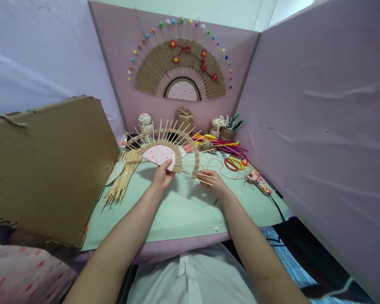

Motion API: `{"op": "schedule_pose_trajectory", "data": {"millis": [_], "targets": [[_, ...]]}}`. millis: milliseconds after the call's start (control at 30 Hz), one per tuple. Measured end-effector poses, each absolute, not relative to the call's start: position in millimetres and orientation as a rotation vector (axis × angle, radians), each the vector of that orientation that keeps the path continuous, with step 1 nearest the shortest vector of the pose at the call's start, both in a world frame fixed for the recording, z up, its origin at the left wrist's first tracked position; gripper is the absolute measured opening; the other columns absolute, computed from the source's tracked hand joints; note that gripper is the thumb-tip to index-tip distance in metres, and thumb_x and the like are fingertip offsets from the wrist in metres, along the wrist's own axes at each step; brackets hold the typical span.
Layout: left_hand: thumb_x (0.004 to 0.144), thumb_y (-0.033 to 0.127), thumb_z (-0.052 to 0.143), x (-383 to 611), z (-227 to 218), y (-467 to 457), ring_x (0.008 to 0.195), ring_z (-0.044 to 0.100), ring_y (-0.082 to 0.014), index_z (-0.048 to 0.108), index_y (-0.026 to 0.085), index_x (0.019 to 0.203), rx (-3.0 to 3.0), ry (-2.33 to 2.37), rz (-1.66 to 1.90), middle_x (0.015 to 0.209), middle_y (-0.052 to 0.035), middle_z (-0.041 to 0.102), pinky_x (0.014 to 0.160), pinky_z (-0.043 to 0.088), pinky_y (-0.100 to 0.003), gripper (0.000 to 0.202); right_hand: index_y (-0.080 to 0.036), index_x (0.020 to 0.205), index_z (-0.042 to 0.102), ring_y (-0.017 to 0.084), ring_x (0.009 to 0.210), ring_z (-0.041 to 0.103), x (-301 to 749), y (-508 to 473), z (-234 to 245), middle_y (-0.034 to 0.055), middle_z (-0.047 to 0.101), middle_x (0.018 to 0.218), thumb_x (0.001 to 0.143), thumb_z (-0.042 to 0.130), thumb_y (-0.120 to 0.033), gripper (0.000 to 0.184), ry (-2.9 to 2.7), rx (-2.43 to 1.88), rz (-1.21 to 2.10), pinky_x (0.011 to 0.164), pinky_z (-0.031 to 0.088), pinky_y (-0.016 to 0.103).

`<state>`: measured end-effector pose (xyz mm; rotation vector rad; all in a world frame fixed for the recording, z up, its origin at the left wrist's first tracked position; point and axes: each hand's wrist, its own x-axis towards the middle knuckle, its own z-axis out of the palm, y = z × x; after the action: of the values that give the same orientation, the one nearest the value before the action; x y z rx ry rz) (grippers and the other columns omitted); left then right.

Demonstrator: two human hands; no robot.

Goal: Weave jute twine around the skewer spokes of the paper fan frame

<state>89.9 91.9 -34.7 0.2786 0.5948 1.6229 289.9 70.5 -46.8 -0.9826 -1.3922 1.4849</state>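
Above the table I hold a semicircular fan (194,156) of thin wooden sticks, with two bands of brown twine woven across them and a pink dotted half-round at its base. My left hand (163,176) grips that base, thumb on the pink face and fingers behind. At the fan's right end, my right hand (211,182) is closed around the lowest sticks, close to the outer twine band. What else its fingers may pinch is too small to make out. Loose twine (223,173) trails over the table to the right, behind this hand.
A bundle of sticks (124,177) lies left, beside a cardboard panel (47,169). Scissors (232,164), coloured pipe cleaners (229,147) and a patterned glue gun (259,182) with a cord lie right. Jars (145,123) stand behind. A decorated fan (180,63) hangs on the back wall.
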Motion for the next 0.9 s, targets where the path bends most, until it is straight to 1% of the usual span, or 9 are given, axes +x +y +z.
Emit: {"op": "schedule_pose_trajectory", "data": {"millis": [133, 300, 533, 700, 767, 900], "targets": [[0.071, 0.0, 0.061, 88.0, -34.6, 93.2, 0.067, 0.067, -0.0126, 0.066, 0.013, 0.094, 0.286, 0.606, 1.643, 0.079, -0.0041, 0.072, 0.063, 0.054, -0.02, 0.027, -0.015, 0.08, 0.068, 0.009, 0.054, 0.041, 288.4, 72.3, -48.2, -0.0006, 0.054, 0.06, 0.06, 0.073, -0.052, 0.042, -1.404, -0.974, 1.432, 0.051, 0.028, 0.023], [0.07, 0.0, 0.062, 85.0, -35.4, 96.2, 0.067, 0.067, -0.0121, 0.066, 0.014, 0.096, 0.289, 0.632, 1.682, 0.079, -0.0038, 0.072, 0.064, 0.054, -0.02, 0.029, -0.014, 0.084, 0.071, 0.009, 0.054, 0.039, 286.9, 74.6, -49.1, 0.0007, 0.056, 0.061, 0.062, 0.073, -0.049, 0.041, -1.421, -0.977, 1.402, 0.05, 0.027, 0.023], [0.069, 0.0, 0.063, 83.0, -35.9, 97.8, 0.066, 0.066, -0.0119, 0.065, 0.013, 0.09, 0.288, 0.638, 1.691, 0.077, -0.0037, 0.072, 0.062, 0.054, -0.02, 0.025, -0.015, 0.087, 0.073, 0.008, 0.052, 0.035, 288.5, 76.5, -50.3, -0.0004, 0.055, 0.061, 0.064, 0.073, -0.046, 0.038, -1.413, -0.953, 1.416, 0.05, 0.025, 0.023], [0.069, -0.001, 0.062, 79.1, -36.5, 101.0, 0.066, 0.066, -0.0117, 0.065, 0.013, 0.089, 0.286, 0.662, 1.711, 0.078, -0.0034, 0.071, 0.065, 0.054, -0.021, 0.024, -0.014, 0.09, 0.073, 0.007, 0.052, 0.032, 290.6, 78.1, -51.4, -0.0019, 0.05, 0.057, 0.066, 0.071, -0.046, 0.04, -1.416, -0.933, 1.425, 0.049, 0.023, 0.023], [0.068, 0.0, 0.063, 77.2, -37.1, 102.5, 0.065, 0.066, -0.0115, 0.065, 0.013, 0.091, 0.282, 0.671, 1.713, 0.079, -0.0034, 0.071, 0.065, 0.054, -0.021, 0.026, -0.014, 0.09, 0.073, 0.007, 0.052, 0.033, 290.5, 78.5, -51.9, -0.0018, 0.051, 0.058, 0.066, 0.07, -0.046, 0.04, -1.42, -0.935, 1.445, 0.049, 0.024, 0.022], [0.068, -0.001, 0.063, 74.0, -38.6, 104.8, 0.065, 0.066, -0.0112, 0.065, 0.013, 0.094, 0.271, 0.685, 1.706, 0.078, -0.0036, 0.071, 0.066, 0.054, -0.021, 0.03, -0.015, 0.09, 0.073, 0.008, 0.056, 0.04, 290.6, 78.1, -51.6, 0.0009, 0.058, 0.067, 0.068, 0.068, -0.045, 0.038, -1.422, -0.991, 1.47, 0.051, 0.029, 0.021]]}}
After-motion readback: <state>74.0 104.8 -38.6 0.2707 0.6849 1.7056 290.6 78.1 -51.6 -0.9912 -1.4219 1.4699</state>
